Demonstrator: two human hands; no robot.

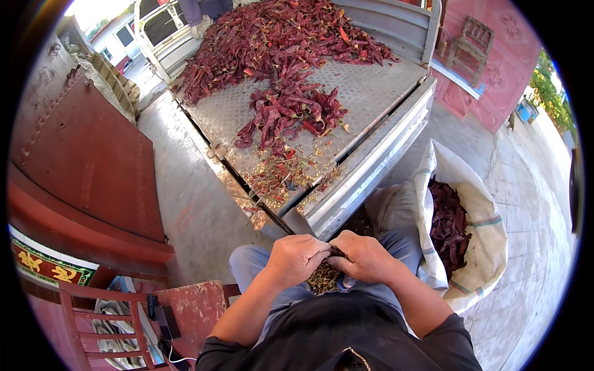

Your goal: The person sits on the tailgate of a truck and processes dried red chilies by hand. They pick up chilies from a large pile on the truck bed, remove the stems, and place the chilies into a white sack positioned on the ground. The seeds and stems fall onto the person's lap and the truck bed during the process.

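In front of my lap, my left hand [294,258] and my right hand [365,256] meet with fingers closed. A dark dried chili pepper [336,251] shows between the fingertips, mostly hidden by them. Ahead of them is a truck bed [371,83] with a large pile of dried red chilies [278,46]. A smaller heap of chilies [291,114] lies nearer, with loose seeds and broken bits [284,176] by the bed's near corner. To my right stands an open white woven sack [486,244], partly filled with dark chilies [448,226].
The truck's lowered side panel [377,167] juts toward my knees. Seeds and scraps [323,277] lie between my legs. At lower left are a red chair [105,328] and a worn red board [195,312]. A large red metal panel [93,154] stands left. Another person's gloved hand [201,28] is beside the pile.
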